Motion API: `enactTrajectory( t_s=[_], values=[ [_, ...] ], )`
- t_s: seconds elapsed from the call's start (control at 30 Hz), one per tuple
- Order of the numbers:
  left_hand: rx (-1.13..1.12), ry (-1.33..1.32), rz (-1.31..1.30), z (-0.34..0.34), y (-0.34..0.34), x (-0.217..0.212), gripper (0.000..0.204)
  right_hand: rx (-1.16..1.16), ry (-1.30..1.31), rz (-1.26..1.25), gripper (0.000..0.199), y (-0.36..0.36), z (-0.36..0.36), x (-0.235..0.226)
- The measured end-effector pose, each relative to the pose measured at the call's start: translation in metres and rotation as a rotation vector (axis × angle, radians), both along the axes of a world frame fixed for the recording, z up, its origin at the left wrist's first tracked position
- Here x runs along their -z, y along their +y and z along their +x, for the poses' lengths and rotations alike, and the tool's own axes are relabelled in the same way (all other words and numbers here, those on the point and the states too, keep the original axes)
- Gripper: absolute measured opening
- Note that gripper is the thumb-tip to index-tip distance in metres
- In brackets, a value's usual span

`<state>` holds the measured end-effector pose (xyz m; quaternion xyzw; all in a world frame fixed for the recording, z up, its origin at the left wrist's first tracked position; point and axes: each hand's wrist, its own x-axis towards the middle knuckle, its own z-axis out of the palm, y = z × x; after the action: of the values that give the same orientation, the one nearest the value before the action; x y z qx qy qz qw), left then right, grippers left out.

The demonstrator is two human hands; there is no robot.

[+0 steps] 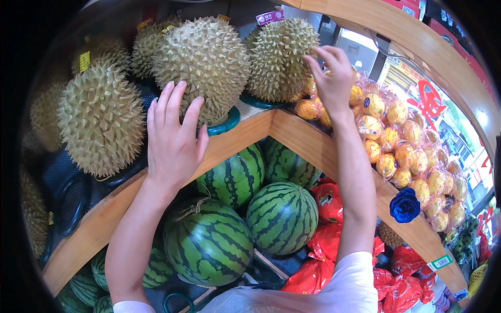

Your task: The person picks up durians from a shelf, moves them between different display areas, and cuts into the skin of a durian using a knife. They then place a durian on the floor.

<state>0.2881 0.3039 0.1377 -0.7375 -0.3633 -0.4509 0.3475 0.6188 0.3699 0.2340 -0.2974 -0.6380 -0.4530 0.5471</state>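
My left hand (175, 133) is open, fingers spread upward against the lower left of a large durian (209, 62); whether the fingertips press on its spikes I cannot tell. That durian sits on a teal ring (224, 123). To its right stands another durian (282, 57), on a dark teal ring of its own (261, 102). My right hand (334, 75) is at that durian's right side, thumb and fingers apart, the fingertips at or close to the spikes. Left of my left hand lies a third durian (102, 117) with a yellow tag (84, 61).
A wooden shelf edge (245, 135) runs under the durians. Below it are several striped watermelons (282, 216) and red bags (326, 240). Plastic-wrapped yellow fruit (396, 141) is heaped at the right, near a blue flower (405, 205). A curved wooden beam (396, 26) crosses the upper right.
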Motion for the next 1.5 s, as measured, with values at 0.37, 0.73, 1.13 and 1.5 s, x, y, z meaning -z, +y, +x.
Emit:
enactTrajectory(
  t_s=[0.37, 0.73, 1.13, 1.5],
  values=[
    [-0.012, 0.004, 0.005, 0.001, 0.002, 0.001, 0.052, 0.014, -0.019, 0.004, 0.032, 0.013, -0.005, 0.041],
    [-0.009, 0.001, 0.004, -0.001, 0.002, 0.001, 0.051, -0.024, 0.017, 0.040, 0.021, 0.024, -0.008, 0.041],
    [0.025, -0.023, -0.023, -0.001, 0.000, 0.001, 0.053, 0.003, -0.035, 0.014, 0.017, 0.017, -0.006, 0.035],
    [0.046, -0.046, -0.020, -0.002, 0.002, 0.001, 0.052, 0.273, 0.059, -0.168, 0.034, 0.041, -0.037, -0.088]
  ],
)
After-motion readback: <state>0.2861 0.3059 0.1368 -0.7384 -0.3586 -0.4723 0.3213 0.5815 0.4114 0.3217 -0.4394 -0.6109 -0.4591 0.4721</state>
